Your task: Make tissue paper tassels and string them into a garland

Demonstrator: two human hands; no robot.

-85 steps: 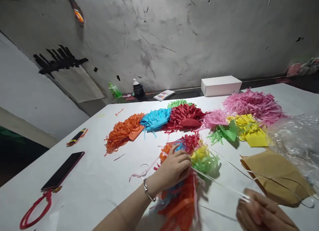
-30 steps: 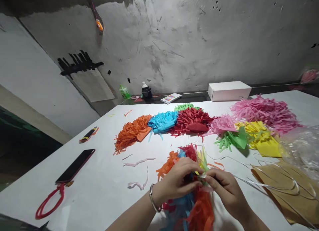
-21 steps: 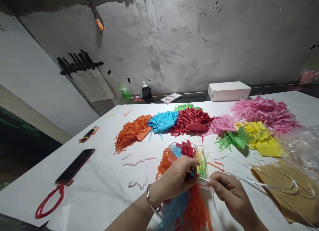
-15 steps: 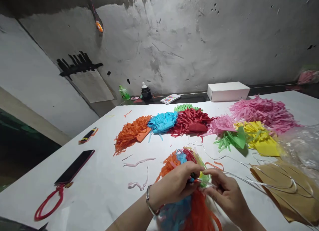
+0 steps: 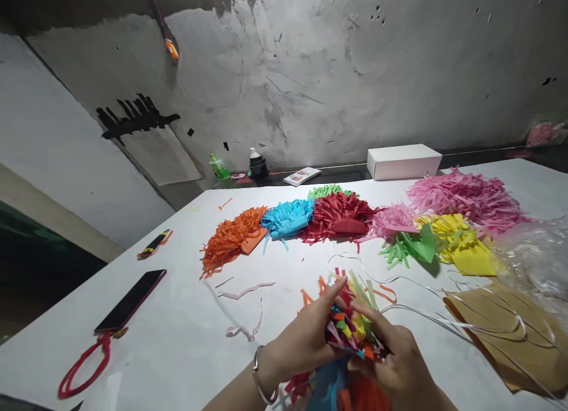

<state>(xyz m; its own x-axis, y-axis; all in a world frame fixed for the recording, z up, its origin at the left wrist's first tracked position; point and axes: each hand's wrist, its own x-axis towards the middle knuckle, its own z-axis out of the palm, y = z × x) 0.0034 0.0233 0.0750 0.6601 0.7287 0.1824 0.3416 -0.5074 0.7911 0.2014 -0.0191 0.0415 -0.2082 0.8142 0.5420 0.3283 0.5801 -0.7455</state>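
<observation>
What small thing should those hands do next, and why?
Perhaps gently squeeze the paper bundle together: the left hand and right hand are both around it, and its colourful ends poke out unevenly between them.

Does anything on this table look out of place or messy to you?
Yes, slightly: pale pink strips lie loose on the white tabletop, apart from the fringed paper piles, and white string straggles in untidy loops over the brown paper. An orange strip curls loose beyond the right hand.

No writing can be read; marks on the flat white pack (image 5: 302,176) are too small to tell.
</observation>
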